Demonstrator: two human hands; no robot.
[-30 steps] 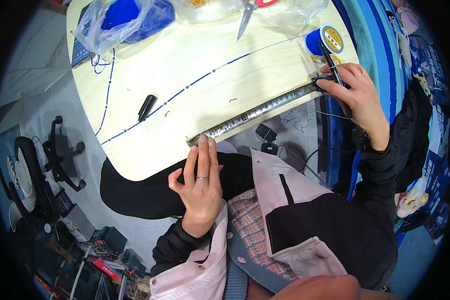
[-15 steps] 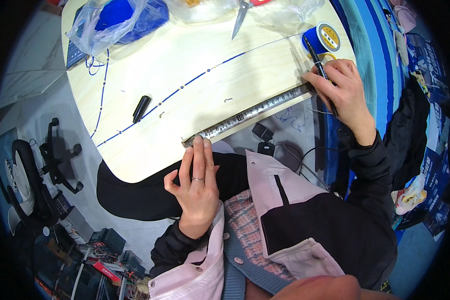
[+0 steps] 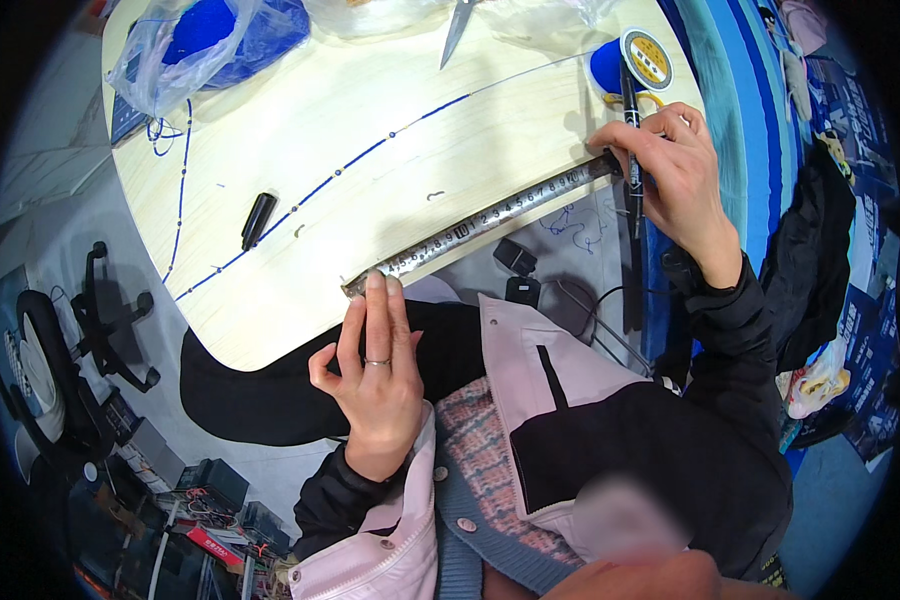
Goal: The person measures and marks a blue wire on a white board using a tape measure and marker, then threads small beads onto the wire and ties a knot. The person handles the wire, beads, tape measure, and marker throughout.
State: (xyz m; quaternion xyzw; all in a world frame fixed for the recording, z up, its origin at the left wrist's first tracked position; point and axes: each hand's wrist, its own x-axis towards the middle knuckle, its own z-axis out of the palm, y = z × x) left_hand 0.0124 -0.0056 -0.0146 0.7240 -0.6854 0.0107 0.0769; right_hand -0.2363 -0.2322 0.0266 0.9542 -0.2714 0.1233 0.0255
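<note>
At the tabletop's (image 3: 270,120) near edge, the left hand (image 3: 375,385) pins one end of a metal ruler (image 3: 480,225) under extended fingertips. The right hand (image 3: 670,170) presses its far end, gripping a black marker (image 3: 632,140).

The worktop (image 3: 390,130) is open between the blue beaded cord (image 3: 370,158) and the ruler (image 3: 490,222). Obstacles: black cap (image 3: 258,220) at 9 o'clock, plastic bag (image 3: 185,45) at 11 o'clock, scissors (image 3: 457,30) at 12 o'clock, blue spool (image 3: 630,62) at 2 o'clock.
</note>
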